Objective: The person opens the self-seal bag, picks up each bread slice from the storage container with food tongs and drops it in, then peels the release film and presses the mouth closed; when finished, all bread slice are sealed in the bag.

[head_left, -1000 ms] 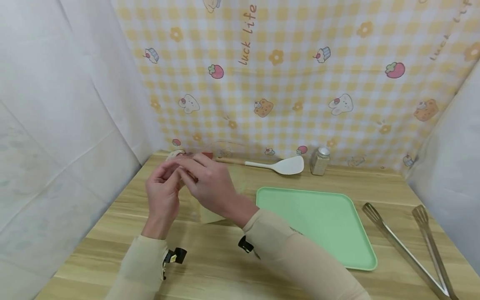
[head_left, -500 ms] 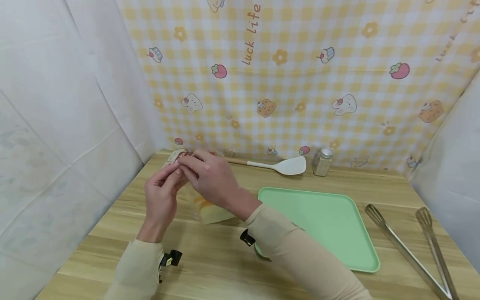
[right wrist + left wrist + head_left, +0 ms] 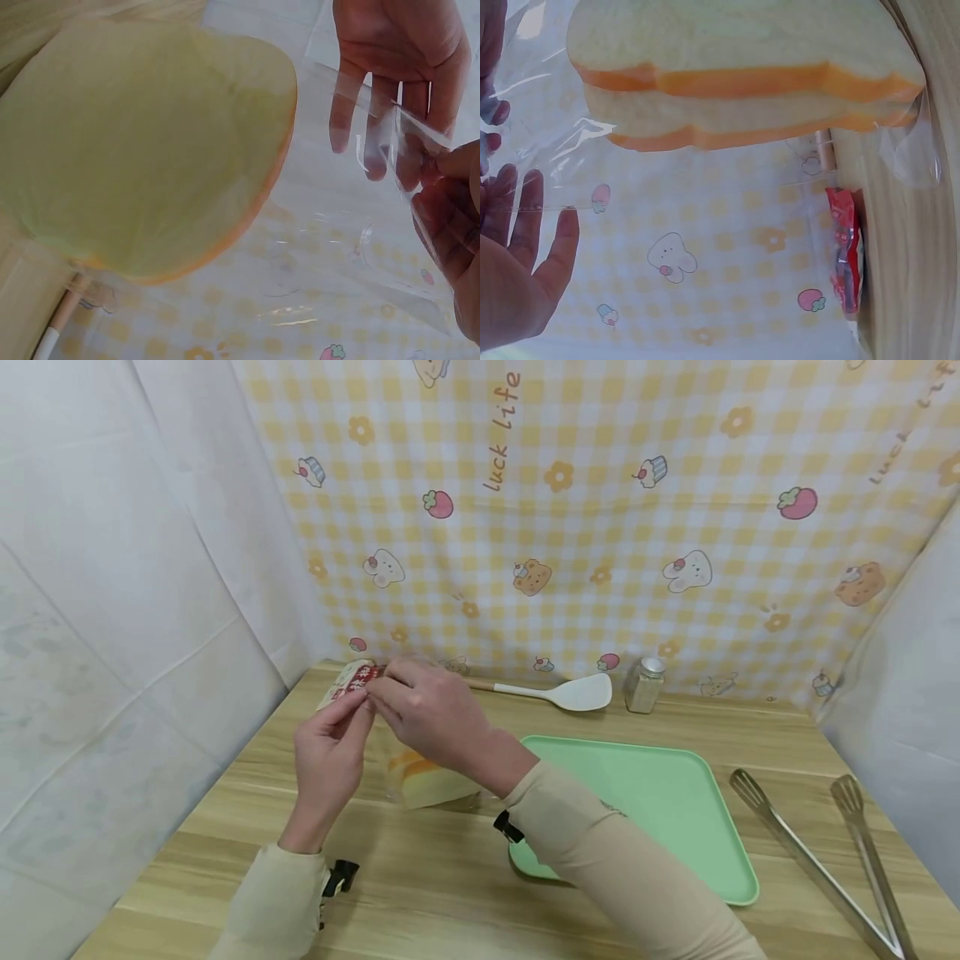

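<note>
Slices of bread with orange-brown crusts (image 3: pixel 431 783) sit inside a clear plastic bag (image 3: pixel 322 225) on the left part of the wooden table. In the left wrist view the bread (image 3: pixel 742 45) shows as two stacked slices behind the film. My left hand (image 3: pixel 328 760) pinches the bag's edge above the bread. Close against it, my right hand (image 3: pixel 435 714) pinches the same edge, its fingertips meeting the left ones. From the right wrist view, thin film stretches between both hands, and the left hand's other fingers (image 3: pixel 381 112) extend behind it.
A red and cream packet (image 3: pixel 358 677) lies at the back left corner. Along the back are a white spatula with a wooden handle (image 3: pixel 581 693) and a glass shaker (image 3: pixel 645 687). To the right are a green tray (image 3: pixel 652 810) and metal tongs (image 3: pixel 813 868).
Both hands stay together on the bag's edge, the right hand shifting slightly right. More of the bread and of the red packet shows now.
</note>
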